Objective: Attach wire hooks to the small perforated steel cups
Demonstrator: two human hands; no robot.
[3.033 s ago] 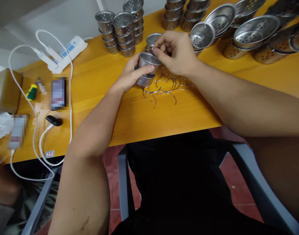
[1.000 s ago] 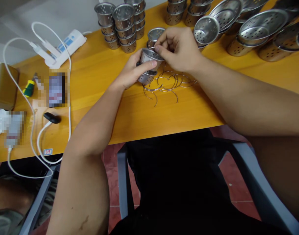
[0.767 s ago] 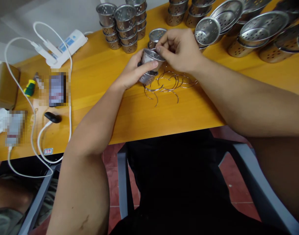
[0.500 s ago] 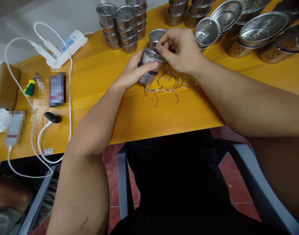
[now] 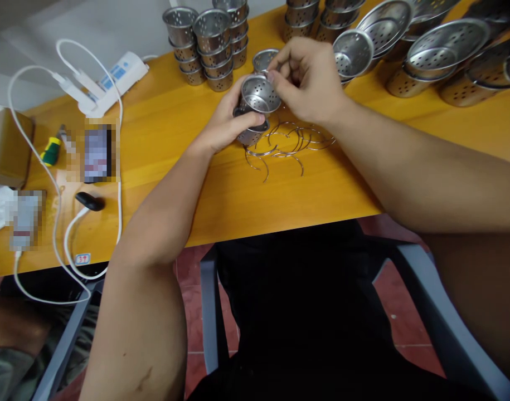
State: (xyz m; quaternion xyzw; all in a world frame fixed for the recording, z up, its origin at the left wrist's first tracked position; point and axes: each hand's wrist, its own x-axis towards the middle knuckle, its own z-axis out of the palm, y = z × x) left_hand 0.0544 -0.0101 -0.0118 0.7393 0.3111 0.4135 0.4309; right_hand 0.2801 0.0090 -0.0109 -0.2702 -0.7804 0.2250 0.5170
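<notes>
My left hand [image 5: 233,120] is wrapped round a perforated metal cup [image 5: 261,96], its thumb across the outside. The cup's mouth is tilted toward me, so the holes in its base show. Directly below is a second perforated cup [image 5: 253,133], partly covered by the hand. Thumb and fingers of my right hand [image 5: 307,81] pinch together at the held cup's far right rim; whatever lies between the fingertips is too small to make out. Loose curved wire pieces [image 5: 296,146] lie on the table just below the hands. Another cup [image 5: 263,60] stands behind, partly hidden.
Stacks of perforated cups [image 5: 213,47] rise at the back left, with more cups and larger perforated baskets [image 5: 447,47] at the back right. On the wooden table [image 5: 163,161] at left are a power strip [image 5: 116,83], white cables, phones and a green-yellow screwdriver handle [image 5: 51,151].
The held cup has tipped toward me and its inside shows more. My right hand stays at its rim, shifted very slightly. The wire pieces lie as before.
</notes>
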